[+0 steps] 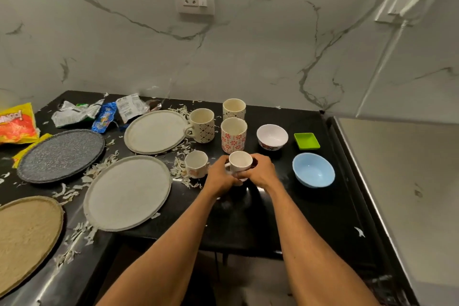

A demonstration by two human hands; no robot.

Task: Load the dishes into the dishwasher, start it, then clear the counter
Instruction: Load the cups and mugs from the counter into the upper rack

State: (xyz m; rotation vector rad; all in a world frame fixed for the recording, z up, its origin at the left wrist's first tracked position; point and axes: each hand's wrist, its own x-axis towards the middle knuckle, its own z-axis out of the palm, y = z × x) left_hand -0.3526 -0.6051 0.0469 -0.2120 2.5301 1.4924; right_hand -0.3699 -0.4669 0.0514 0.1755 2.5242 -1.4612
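I have both hands on one small white ceramic cup (239, 161), which sits near the front middle of the black stone worktop (310, 206). My left hand (221, 176) wraps the cup's near-left side and my right hand (260, 171) wraps its near-right side. The fingers of both hands are curled closed against the cup wall; I judge this two-handed hold to be for steadying the cup before lifting it toward the dishwasher, which is not in view. I cannot tell whether the cup base is touching the worktop or just above it.

A second small white cup (196, 164) stands just beside my left hand, apart from it. Behind are a tall red-flowered mug (233, 134), a white bowl (272, 136), a pale blue bowl (313, 169) and a green square dish (306, 141). Two round grey plates (128, 192) (155, 130) lie to the left, among scattered white shreds (181, 171) and empty wrappers (99, 113). Loading appears barely begun.
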